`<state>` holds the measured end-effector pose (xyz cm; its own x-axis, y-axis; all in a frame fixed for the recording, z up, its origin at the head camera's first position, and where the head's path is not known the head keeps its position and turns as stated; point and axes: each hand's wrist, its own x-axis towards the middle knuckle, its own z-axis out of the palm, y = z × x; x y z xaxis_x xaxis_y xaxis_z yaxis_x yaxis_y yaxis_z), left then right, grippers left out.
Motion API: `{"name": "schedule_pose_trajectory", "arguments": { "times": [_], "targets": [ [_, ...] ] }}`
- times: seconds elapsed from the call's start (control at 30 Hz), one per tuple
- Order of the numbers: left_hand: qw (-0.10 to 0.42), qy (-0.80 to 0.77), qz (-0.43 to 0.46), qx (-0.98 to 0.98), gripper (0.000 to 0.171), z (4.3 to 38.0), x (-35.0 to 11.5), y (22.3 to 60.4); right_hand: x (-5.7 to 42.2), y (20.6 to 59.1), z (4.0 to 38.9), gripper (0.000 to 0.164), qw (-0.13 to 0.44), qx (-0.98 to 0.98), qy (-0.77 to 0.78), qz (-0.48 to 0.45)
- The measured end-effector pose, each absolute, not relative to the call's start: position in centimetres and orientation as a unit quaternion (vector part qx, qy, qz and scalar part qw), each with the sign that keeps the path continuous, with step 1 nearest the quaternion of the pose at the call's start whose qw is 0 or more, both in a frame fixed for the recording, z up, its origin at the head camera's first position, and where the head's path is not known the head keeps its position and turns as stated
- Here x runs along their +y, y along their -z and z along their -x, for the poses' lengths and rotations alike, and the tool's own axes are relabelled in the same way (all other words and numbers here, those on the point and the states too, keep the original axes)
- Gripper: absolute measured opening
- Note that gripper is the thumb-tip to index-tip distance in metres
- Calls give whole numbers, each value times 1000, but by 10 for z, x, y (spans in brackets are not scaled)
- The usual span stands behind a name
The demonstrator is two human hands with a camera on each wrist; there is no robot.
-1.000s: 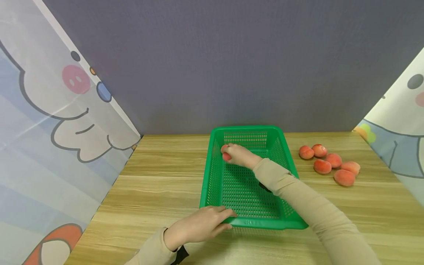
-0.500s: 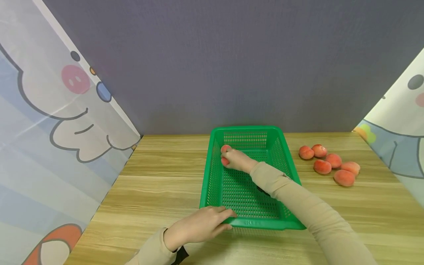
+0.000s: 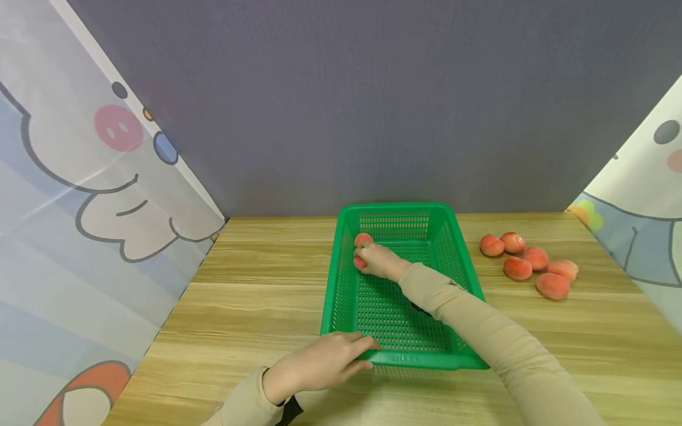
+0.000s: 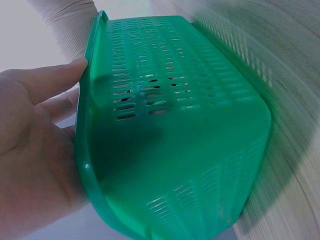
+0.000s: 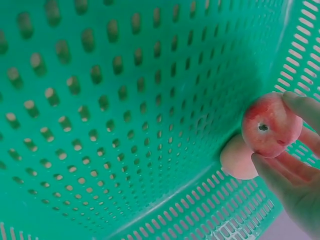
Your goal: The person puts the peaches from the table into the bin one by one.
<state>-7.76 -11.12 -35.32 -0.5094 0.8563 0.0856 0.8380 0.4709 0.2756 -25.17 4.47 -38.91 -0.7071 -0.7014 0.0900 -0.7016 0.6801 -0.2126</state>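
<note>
A green plastic basket (image 3: 407, 358) with slotted walls stands on the table. My left hand (image 3: 326, 360) holds its near rim, left of the middle, with the thumb on the outside, as the left wrist view (image 4: 37, 145) also shows. Inside, along the left wall, my right hand (image 3: 379, 260) grips a red peach (image 5: 272, 122) between thumb and fingers. Another peach (image 3: 363, 239) lies just beyond it near the far left corner. From the right wrist, that paler peach (image 5: 239, 159) is partly hidden behind the held one.
Several peaches (image 3: 536, 258) lie in a loose group on the wooden table (image 3: 256, 284) to the right of the basket. A dark grey panel (image 3: 373, 106) rises behind the table. Cartoon-printed sheets (image 3: 64, 195) flank it at both sides.
My right hand has shifted a little nearer and to the left inside the basket with its peach, and more of the far peach shows. The left hand stays on the rim.
</note>
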Motion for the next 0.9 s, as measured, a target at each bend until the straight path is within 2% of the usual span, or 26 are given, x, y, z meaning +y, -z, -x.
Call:
{"name": "schedule_pose_trajectory", "arguments": {
  "times": [0.6, 0.9],
  "targets": [
    [28, -148, -496, 855, 23, 77, -111, 353, 44, 398, 251, 31, 21, -912, -116, -392],
    [29, -148, -495, 856, 23, 77, -112, 353, 42, 396, 249, 36, 3, -917, -114, -383]
  ]
}}
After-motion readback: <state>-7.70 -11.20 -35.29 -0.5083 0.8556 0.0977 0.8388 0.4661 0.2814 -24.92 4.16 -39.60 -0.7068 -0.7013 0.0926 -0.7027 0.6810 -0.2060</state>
